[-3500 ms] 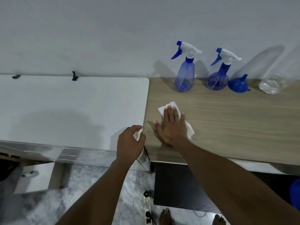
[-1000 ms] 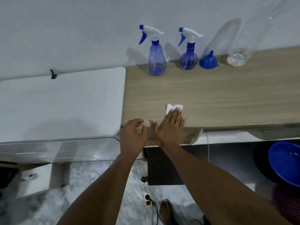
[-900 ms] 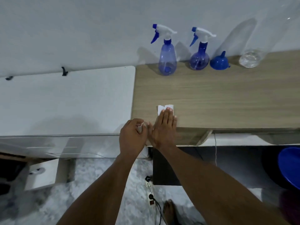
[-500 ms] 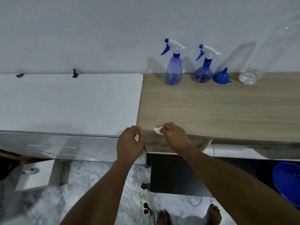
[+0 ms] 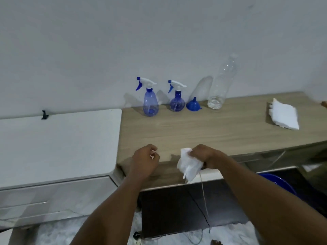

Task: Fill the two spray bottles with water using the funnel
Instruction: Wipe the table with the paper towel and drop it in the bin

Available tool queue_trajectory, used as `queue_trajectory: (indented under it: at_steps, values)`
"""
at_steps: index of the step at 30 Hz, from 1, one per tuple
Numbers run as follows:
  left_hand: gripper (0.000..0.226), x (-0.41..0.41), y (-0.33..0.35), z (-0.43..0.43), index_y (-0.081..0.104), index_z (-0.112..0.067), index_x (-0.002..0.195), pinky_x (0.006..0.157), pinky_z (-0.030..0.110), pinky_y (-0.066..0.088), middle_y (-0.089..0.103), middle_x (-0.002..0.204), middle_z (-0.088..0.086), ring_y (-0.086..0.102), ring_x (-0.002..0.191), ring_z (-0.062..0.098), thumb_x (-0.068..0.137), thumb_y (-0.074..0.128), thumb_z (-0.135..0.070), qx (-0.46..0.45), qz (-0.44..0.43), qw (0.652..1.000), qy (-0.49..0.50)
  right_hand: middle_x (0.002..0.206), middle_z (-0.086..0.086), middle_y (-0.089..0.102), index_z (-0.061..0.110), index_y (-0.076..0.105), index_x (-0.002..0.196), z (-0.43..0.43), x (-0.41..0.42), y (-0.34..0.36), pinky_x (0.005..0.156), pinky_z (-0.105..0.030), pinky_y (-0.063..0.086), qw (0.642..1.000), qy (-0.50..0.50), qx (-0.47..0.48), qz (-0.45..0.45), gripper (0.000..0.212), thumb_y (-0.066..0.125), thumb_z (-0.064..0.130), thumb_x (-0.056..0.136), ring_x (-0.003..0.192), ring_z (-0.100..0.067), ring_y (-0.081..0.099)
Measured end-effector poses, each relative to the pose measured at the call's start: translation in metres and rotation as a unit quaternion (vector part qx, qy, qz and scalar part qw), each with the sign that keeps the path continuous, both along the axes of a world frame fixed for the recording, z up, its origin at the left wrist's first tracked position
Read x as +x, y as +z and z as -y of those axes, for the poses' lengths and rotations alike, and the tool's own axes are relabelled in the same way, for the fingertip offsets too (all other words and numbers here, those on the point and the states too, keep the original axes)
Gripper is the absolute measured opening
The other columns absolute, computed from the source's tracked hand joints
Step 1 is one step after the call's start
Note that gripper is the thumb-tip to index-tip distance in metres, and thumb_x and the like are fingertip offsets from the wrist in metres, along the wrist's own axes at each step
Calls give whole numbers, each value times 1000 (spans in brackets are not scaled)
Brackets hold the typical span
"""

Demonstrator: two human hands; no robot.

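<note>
Two blue spray bottles stand against the wall at the back of the wooden table (image 5: 221,131): a taller one (image 5: 150,103) on the left and a round one (image 5: 177,101) beside it, both with white and blue trigger heads on. A blue funnel (image 5: 193,105) sits upside down to their right. Next to it stands a clear plastic bottle (image 5: 219,85) with a little water at the bottom. At the table's front edge my right hand (image 5: 205,155) grips a crumpled white tissue (image 5: 188,164). My left hand (image 5: 144,160) is curled and pinches a small white scrap.
A stack of white tissues (image 5: 284,114) lies at the table's far right. A white cabinet (image 5: 58,144) adjoins the table on the left. Below the table are a blue basin (image 5: 279,183), a dark panel and a hanging cord.
My right hand went from wiping the tabletop with flat fingers to gripping the tissue, which is now lifted off the front edge. The view has pulled back, showing the tissue stack at right.
</note>
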State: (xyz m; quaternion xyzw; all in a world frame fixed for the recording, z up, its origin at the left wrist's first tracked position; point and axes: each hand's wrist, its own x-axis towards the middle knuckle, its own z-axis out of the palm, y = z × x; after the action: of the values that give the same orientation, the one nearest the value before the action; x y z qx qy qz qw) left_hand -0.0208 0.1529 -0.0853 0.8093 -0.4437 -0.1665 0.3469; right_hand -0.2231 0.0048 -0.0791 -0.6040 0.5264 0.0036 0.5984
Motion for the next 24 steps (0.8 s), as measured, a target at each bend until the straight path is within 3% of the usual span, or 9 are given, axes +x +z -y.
queue_trajectory:
  at_steps: [3, 6, 10, 12, 14, 17, 19, 22, 24]
  values:
    - [19, -34, 9, 26, 68, -34, 94, 74, 26, 49, 66, 79, -14, 64, 79, 9, 78, 61, -28, 13, -12, 998, -62, 98, -19, 60, 2, 54, 101, 15, -45, 26, 73, -39, 52, 994, -90, 55, 15, 14, 61, 11, 93, 88, -34, 63]
    - [20, -69, 21, 53, 66, -36, 96, 78, 30, 53, 67, 81, -14, 64, 81, 10, 77, 61, -32, 44, -17, 991, -124, 93, -19, 60, -11, 53, 114, 28, -87, 46, 60, -34, 55, 998, -65, 20, -10, 25, 58, -3, 91, 80, -30, 64]
    - [23, -117, 33, 86, 66, -36, 102, 78, 31, 53, 65, 84, -13, 63, 80, 10, 79, 61, -33, 65, -13, 983, -173, 109, -33, 64, -19, 54, 116, 45, -142, 54, 86, -53, 59, 997, -71, -10, -32, 27, 58, -2, 95, 97, -43, 68]
    - [26, -145, 36, 100, 65, -37, 103, 79, 33, 54, 65, 86, -12, 63, 82, 11, 77, 59, -36, 80, -20, 978, -191, 94, -28, 66, -18, 59, 110, 54, -168, 57, 71, -45, 63, 995, -92, -28, -26, 22, 59, 0, 96, 80, -36, 69]
    - [30, -174, 38, 115, 64, -37, 105, 81, 35, 55, 66, 88, -11, 63, 85, 12, 76, 58, -38, 94, -22, 973, -208, 82, -19, 62, -12, 64, 100, 64, -196, 58, 52, -31, 57, 992, -107, -54, -36, 17, 61, 4, 97, 67, -26, 64]
    - [29, -216, 39, 135, 64, -35, 109, 83, 36, 54, 66, 89, -11, 63, 88, 12, 80, 60, -35, 99, -20, 970, -222, 78, -19, 60, -11, 69, 94, 86, -239, 50, 58, -34, 46, 985, -104, -108, -83, 22, 63, 11, 95, 64, -26, 56]
    - [28, -241, 37, 146, 64, -34, 111, 84, 37, 54, 65, 89, -11, 62, 88, 12, 83, 59, -35, 98, -23, 968, -228, 82, -18, 65, -7, 69, 100, 97, -266, 47, 56, -34, 47, 981, -115, -121, -96, 20, 65, 12, 95, 65, -25, 59]
    - [28, -274, 36, 158, 63, -32, 113, 84, 38, 55, 64, 90, -12, 62, 89, 12, 85, 59, -34, 96, -26, 966, -239, 94, -16, 69, 12, 61, 99, 110, -299, 43, 50, -28, 49, 973, -150, -149, -96, 18, 75, 15, 89, 68, -22, 64]
    - [28, -292, 35, 166, 63, -32, 114, 84, 38, 55, 64, 91, -11, 62, 90, 14, 86, 59, -34, 98, -28, 963, -250, 93, -17, 71, 8, 64, 95, 117, -317, 42, 51, -29, 51, 969, -159, -161, -98, 16, 76, 15, 87, 67, -22, 65]
